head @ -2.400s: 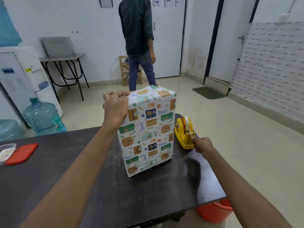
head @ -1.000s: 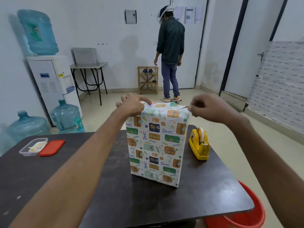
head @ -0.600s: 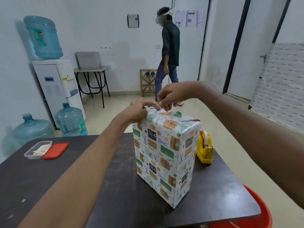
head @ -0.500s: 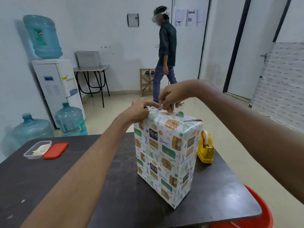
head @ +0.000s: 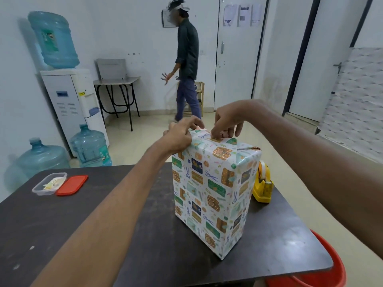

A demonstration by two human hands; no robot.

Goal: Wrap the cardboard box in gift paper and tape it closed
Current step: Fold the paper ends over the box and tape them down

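Note:
The box, wrapped in white gift paper printed with scissors and gifts, stands upright on the dark table, turned corner-on to me. My left hand grips its top left edge, fingers curled over the folded paper. My right hand reaches over the top, with thumb and forefinger pinched together on the top seam. The clear tape strip it holds there is barely visible. The top fold gapes slightly at the right corner. A yellow tape dispenser sits just right of the box.
A clear plastic container and its red lid lie at the table's far left. A red bucket stands below the table's right corner. A person walks across the room near a water dispenser and spare bottles.
My right hand left the tape dispenser, carried a tape strip to the box top and now presses down at the seam. The box has been turned slightly. The person behind has walked left.

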